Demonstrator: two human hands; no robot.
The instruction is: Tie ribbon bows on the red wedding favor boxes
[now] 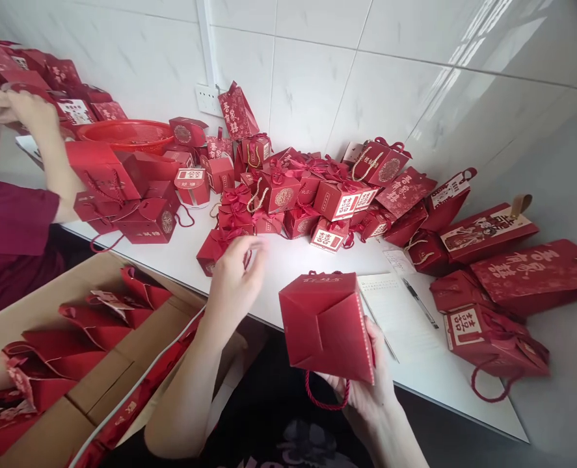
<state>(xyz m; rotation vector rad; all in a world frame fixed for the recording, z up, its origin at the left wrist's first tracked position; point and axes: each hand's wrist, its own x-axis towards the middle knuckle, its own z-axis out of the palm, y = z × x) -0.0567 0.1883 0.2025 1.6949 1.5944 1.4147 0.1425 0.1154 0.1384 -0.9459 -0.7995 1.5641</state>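
My right hand grips a red gift bag from below, its folded bottom turned toward me and its red cord handle hanging under my palm. My left hand hovers over the white table with fingers apart and slightly curled, holding nothing, just in front of a small red box. Behind it lies a heap of small red ribboned boxes.
A notebook with a pen lies right of the bag. More red bags crowd the right side. Another person's arm works at the far left by a red basket. A cardboard box holds flat bags.
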